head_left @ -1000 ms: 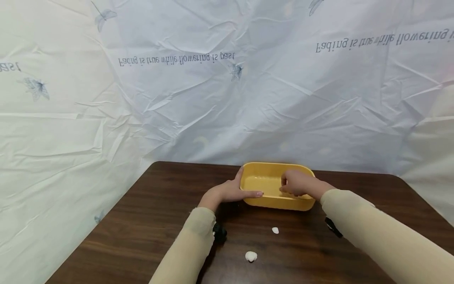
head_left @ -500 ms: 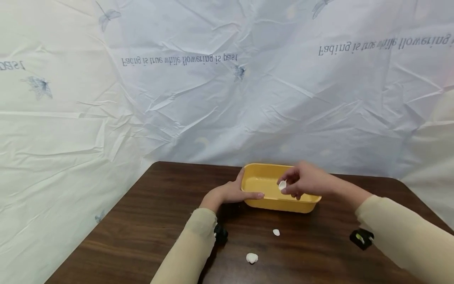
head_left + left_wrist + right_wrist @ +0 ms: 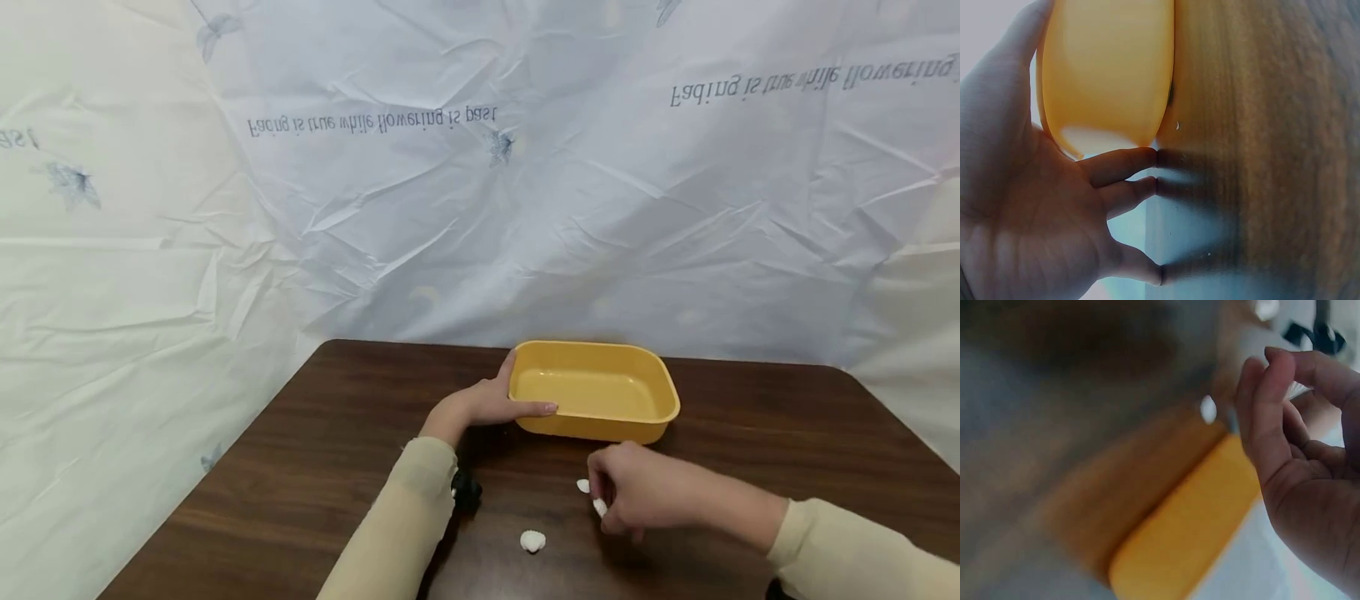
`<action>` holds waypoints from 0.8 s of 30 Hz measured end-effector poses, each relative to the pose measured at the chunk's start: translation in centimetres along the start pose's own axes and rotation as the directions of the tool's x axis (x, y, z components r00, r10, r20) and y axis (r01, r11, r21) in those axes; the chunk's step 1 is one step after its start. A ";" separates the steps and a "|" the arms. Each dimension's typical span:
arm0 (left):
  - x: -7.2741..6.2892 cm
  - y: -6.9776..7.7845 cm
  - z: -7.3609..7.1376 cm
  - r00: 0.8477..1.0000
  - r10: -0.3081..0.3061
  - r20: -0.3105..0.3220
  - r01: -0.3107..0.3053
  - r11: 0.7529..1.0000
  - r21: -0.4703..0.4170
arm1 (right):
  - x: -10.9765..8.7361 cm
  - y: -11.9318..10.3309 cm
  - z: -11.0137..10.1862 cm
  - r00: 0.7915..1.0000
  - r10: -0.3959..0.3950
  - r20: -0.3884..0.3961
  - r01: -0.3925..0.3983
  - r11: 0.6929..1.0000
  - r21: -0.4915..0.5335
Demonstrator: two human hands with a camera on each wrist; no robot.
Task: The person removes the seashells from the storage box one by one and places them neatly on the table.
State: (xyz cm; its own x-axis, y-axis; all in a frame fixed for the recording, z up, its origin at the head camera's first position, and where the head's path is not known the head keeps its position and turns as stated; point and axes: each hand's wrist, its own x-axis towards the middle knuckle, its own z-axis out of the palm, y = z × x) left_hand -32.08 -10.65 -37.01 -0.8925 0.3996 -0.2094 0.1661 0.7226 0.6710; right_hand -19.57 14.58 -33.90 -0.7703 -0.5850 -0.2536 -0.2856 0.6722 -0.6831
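Note:
A yellow plastic basin (image 3: 660, 383) stands near the table's far edge. My left hand (image 3: 487, 400) rests against its left end, thumb along the near rim; in the left wrist view its spread, fairly straight fingers (image 3: 1119, 165) touch the tabletop. My right hand (image 3: 652, 487) is low over the table in front of the basin, pinching a small white seashell (image 3: 600, 507) between thumb and fingers. A second white shell (image 3: 582, 485) lies on the table just beyond those fingertips. Nearer the person lies a ribbed white scallop shell (image 3: 532, 541).
All this is on a dark brown wood-grain table (image 3: 360, 433). A wrinkled white sheet (image 3: 420, 225) with printed words hangs behind it and along the left side. A black device (image 3: 467, 492) is strapped at the left wrist.
My right hand has come up out of the basin with a white shell and moved toward the person, down to the table. The left hand and basin have stayed nearly still.

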 end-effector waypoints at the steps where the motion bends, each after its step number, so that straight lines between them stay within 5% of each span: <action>1: 0.0 -0.2 0.1 1.000 -0.006 0.001 0.006 1.000 0.005 | 0.0 0.2 0.5 1.000 0.002 0.010 -0.002 1.000 0.003; 12: 0.2 0.0 -0.3 1.000 0.018 -0.011 -0.018 1.000 0.004 | 0.6 2.2 3.2 0.977 -0.207 -0.058 0.199 0.973 -0.118; 24: 0.2 -0.2 -0.2 1.000 0.001 0.002 -0.001 1.000 -0.006 | 0.9 3.5 3.6 0.981 -0.192 -0.025 0.190 0.980 -0.049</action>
State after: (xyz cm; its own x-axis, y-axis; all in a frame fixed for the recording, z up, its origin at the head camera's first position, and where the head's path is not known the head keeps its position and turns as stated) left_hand -32.37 -10.89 -37.03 -0.8914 0.4017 -0.2098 0.1646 0.7184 0.6758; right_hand -19.27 14.79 -39.01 -0.7153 -0.6915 -0.1006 -0.4548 0.5700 -0.6843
